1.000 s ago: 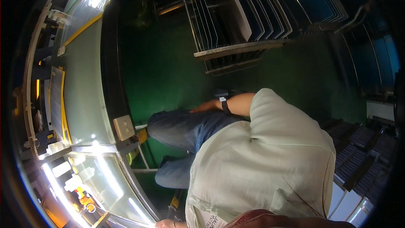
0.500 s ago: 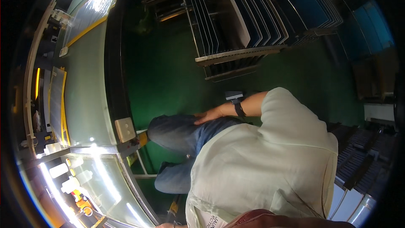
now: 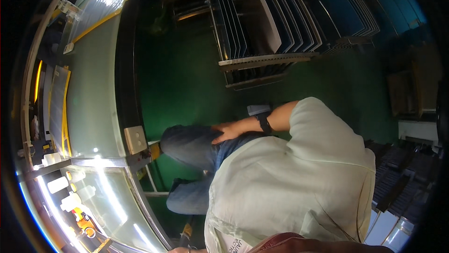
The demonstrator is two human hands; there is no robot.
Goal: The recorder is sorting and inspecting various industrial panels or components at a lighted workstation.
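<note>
My right hand (image 3: 227,132) rests on the thigh of my blue jeans (image 3: 189,144), fingers spread and nothing in them. A dark watch (image 3: 264,122) is around that wrist. Only a sliver of my left hand (image 3: 180,250) shows at the lower edge, next to the metal-edged corner of the lit glass-topped table (image 3: 100,194); its fingers are mostly cut off. Beyond my knees a longer pale glass worktop (image 3: 92,108) runs along the left. A cream switch box (image 3: 135,139) is fixed at its near edge, by my knee.
White bottles (image 3: 58,185) and an orange tool (image 3: 85,225) stand on the lit table. Yellow-edged sheets (image 3: 65,112) lie on the long worktop. A rack (image 3: 266,59) holds upright panels over the green floor (image 3: 187,66). A small grey object (image 3: 258,109) shows beyond my wrist.
My right hand stays on the thigh, its fingers now spread wider. The view has shifted slightly, so the worktop and tables sit a little further left.
</note>
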